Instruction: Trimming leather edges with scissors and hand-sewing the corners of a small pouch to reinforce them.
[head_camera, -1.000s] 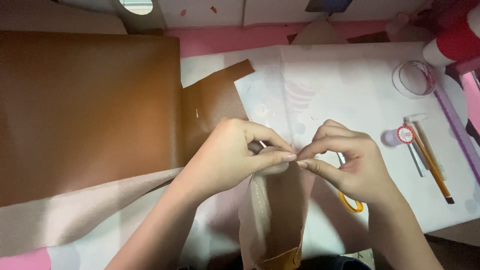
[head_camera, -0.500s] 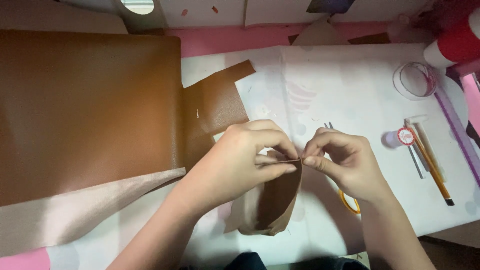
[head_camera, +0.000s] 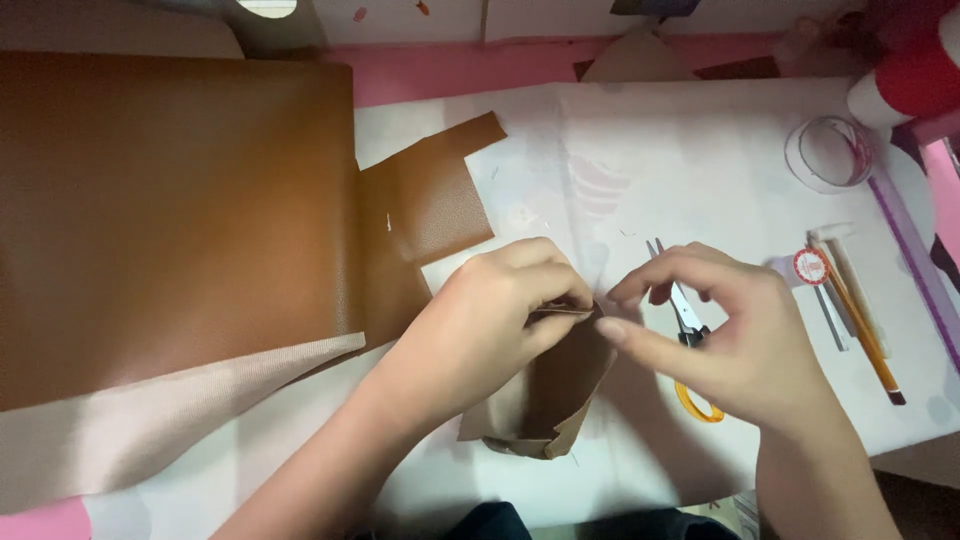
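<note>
Left hand: we see our left hand (head_camera: 490, 320) pinching the top edge of a small folded piece of brown leather (head_camera: 545, 395), thumb and fingers pressed together on that edge.
Right hand: our right hand (head_camera: 730, 345) hangs just beside the same edge, fingers loosely curled and spread; thumb and forefinger reach toward the leather, and we cannot tell whether the fingertip touches it. It holds nothing.
Folded piece: it stands curled in front of us near the desk's near edge, about mid-width, shaped like an open pouch, its lower corner creased and resting on the desk (head_camera: 620, 170).
Scissors: a small pair of scissors (head_camera: 688, 335) with orange handles lies just beyond and under our right hand, blades pointing toward the far edge.
Large sheet: a big sheet of brown leather (head_camera: 170, 210) covers the left half of the desk, with its pale fabric backing (head_camera: 150, 420) turned up along the near left edge; a notched flap of it juts toward the middle.
Right side: near the right edge lie a pencil (head_camera: 860, 325), a few slim tools beside it, a small round red-and-white tag (head_camera: 811, 266) and a purple ruler (head_camera: 915, 260); a clear tape roll (head_camera: 830, 152) sits toward the far right corner.
Progress: we judge the small piece already cut from the sheet and bent into shape. Its top edge looks held shut only by our fingers, so joining it seems yet undone; we see no stitching or glue.
</note>
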